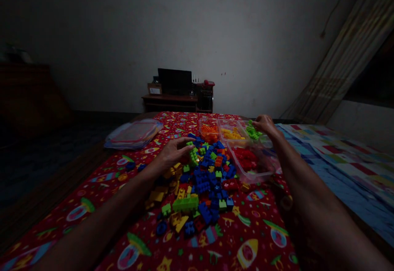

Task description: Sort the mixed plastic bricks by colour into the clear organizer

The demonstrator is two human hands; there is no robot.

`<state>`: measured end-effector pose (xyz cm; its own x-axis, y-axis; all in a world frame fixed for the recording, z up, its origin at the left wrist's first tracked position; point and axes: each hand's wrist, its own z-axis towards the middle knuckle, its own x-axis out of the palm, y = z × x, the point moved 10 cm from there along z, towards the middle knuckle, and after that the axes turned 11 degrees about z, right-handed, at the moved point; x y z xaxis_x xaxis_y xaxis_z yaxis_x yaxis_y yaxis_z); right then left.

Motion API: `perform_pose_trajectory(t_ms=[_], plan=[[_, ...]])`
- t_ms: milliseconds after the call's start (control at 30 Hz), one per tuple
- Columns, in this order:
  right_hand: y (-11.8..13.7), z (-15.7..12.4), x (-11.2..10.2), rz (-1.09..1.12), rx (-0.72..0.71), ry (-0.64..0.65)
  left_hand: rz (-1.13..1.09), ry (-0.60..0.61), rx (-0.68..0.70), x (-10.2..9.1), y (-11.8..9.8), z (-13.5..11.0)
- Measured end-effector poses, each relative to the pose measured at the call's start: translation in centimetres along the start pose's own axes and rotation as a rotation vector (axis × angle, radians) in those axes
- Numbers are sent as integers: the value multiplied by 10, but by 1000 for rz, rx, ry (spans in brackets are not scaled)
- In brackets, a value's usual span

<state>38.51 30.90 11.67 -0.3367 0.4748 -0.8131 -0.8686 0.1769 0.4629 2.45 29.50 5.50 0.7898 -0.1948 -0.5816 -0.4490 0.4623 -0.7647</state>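
On the red, cartoon-printed cloth [234, 242] nearest us, a loose heap of multicoloured plastic blocks [202, 181] lies between us and the bins. At its far left edge, our left hand [172, 155] has thumb and fingers pinched on a light-green studded brick [193, 157]. A clear plastic bin [257, 177] of red blocks stands before the bright-green pieces [253, 131], where our right hand [265, 124] reaches; we cannot tell whether its fingers grip. Translucent stacked lids [134, 133] lie leftward; beyond stands a black monitor [175, 81].

A grey wall [107, 49] (dimly lit) stands behind a desk [172, 98] and monitor [175, 81].
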Motion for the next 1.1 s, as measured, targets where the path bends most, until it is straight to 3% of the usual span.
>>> perform_pose_trajectory(t_ms=[100, 200, 400, 533, 700, 800, 933, 1000, 1100], plan=[[11, 4, -2, -33, -43, -39, -36, 4, -48, -3, 4, -3], [59, -21, 4, 37, -211, -44, -105, -12, -78, -5, 4, -4], [181, -131, 61, 295, -675, 421, -208, -61, -101, -5, 3, -7], [208, -166, 78, 227, -758, 408, -146, -33, -35, 1, 0, -7], [200, -164, 72, 152, -754, 340, -21, -34, 30, -4, -6, -6], [177, -141, 55, 165, -663, 286, 147, 110, 29, -5, -16, -12], [119, -92, 28, 90, -420, 97, 426, 542, 94, 16, -32, -45], [85, -73, 16, 51, -292, -11, 544, 626, 167, 21, -43, -62], [40, -57, 2, 13, -135, -149, 683, 647, 208, 29, -56, -79]])
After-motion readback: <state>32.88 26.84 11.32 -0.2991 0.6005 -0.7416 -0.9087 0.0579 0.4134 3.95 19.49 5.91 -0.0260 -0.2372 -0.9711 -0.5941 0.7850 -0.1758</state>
